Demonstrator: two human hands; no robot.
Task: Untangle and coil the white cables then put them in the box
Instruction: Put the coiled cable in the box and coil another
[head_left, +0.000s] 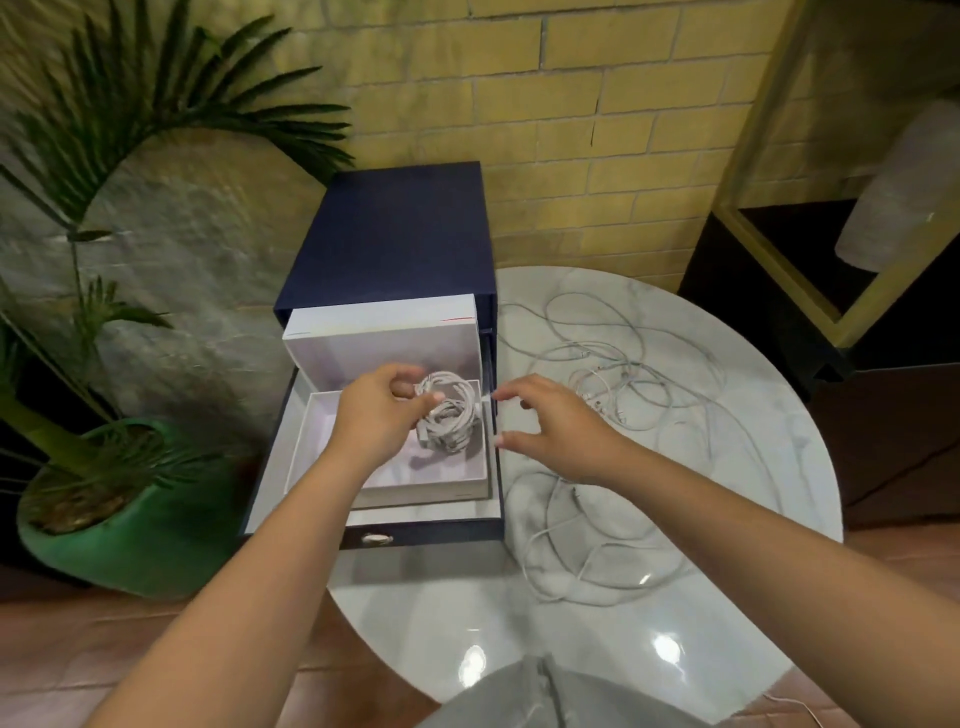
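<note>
The left hand (376, 415) grips a coil (452, 421) of white cable, thumb on one side and curled fingers on the other, and holds it just above the floor of the box (322, 441); whether the coil's underside touches the box I cannot tell. The right hand (556, 431) hovers just right of the coil with its fingers spread and lightly bent, holding nothing. Its index fingertip is close to a short cable end that sticks out from the coil, though contact is unclear. The box is white and shallow, and its hinged lid (384, 348) stands upright behind the coil. A thin red line runs along the lid's top edge, and no lettering on it can be read. The box sits inside an open drawer (272, 467) with a small metal handle (376, 539) on its front. The drawer belongs to a dark blue cabinet (389, 234) at the left edge of the desk (727, 519), a round white marble top. To the right of the right hand, more cables (618, 364) lie loose and tangled on the desk, in loops both behind and in front of the forearm. A palm (130, 104) in a green pot (145, 530) stands on the floor to the left, a yellow brick wall (571, 104) rises behind, and grey trousers (545, 696) show at the bottom edge.
</note>
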